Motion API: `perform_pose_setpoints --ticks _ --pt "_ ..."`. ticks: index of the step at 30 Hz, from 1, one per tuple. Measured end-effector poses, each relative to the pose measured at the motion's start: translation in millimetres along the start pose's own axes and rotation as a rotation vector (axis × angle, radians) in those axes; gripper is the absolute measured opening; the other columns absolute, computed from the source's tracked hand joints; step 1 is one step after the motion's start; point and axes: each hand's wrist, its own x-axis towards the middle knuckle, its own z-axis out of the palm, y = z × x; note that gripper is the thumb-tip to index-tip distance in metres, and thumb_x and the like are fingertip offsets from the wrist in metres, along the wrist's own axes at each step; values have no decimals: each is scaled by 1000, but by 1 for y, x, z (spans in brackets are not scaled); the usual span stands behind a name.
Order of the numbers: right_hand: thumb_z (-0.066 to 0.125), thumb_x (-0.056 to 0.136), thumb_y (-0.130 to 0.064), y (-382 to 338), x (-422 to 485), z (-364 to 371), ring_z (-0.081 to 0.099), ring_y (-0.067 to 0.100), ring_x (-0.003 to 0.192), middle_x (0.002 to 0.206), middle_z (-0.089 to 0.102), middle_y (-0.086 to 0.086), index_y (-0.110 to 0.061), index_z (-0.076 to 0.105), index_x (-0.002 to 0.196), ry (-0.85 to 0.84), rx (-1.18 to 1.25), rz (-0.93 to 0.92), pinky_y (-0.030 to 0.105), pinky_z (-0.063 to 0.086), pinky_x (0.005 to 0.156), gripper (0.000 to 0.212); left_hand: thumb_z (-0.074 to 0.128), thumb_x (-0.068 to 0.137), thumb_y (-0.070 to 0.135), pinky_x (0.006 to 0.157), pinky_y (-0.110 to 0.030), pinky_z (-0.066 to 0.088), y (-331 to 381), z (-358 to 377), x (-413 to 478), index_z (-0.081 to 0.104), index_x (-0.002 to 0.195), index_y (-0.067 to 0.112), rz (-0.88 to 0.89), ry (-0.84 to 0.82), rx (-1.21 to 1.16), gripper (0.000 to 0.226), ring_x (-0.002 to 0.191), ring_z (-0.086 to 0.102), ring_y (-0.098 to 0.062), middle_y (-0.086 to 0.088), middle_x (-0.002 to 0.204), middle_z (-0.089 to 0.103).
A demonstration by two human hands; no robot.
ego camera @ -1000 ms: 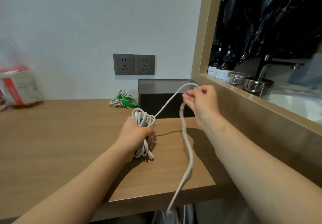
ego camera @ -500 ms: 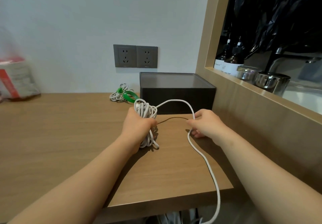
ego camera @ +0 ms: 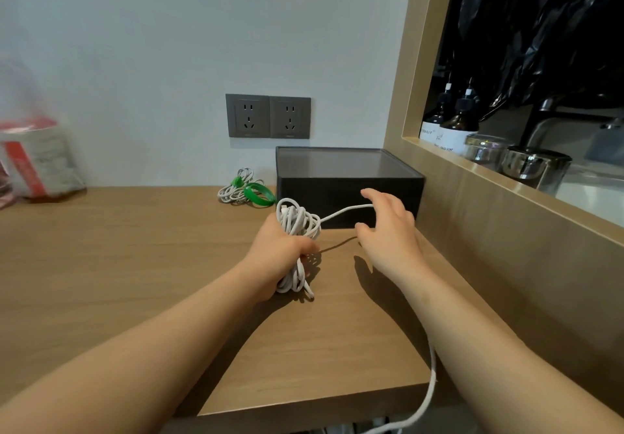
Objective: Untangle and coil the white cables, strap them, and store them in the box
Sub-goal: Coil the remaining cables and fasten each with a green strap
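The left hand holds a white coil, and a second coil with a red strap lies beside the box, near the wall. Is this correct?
Not fully: the strap is green, not red, as the head view shows. The rest holds: the left hand grips a white coil, and the second coil lies beside the box, near the wall.

The left hand (ego camera: 277,258) grips a cable coil (ego camera: 299,227), its loose strand (ego camera: 341,212) running to the spread-fingered right hand (ego camera: 388,234) before the box (ego camera: 347,185).
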Motion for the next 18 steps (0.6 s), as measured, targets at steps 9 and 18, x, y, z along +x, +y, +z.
perform_pose_setpoints --ticks 9,18 --pt "41 96 -30 -5 18 28 24 18 136 136 47 -9 -35 48 128 -59 -324 -171 44 10 112 33 68 75 -4 59 -35 49 0 1 9 53 94 17 105 -58 -74 32 59 59 -16 -5 76 59" --pt "55 90 -31 4 17 23 55 11 65 62 57 -1 -17 61 68 -240 169 -50 27 47 62 27 72 73 2 68 -35 50 3 -15 17 53 96 22 147 -14 57 36 73 58 -17 -3 85 60"
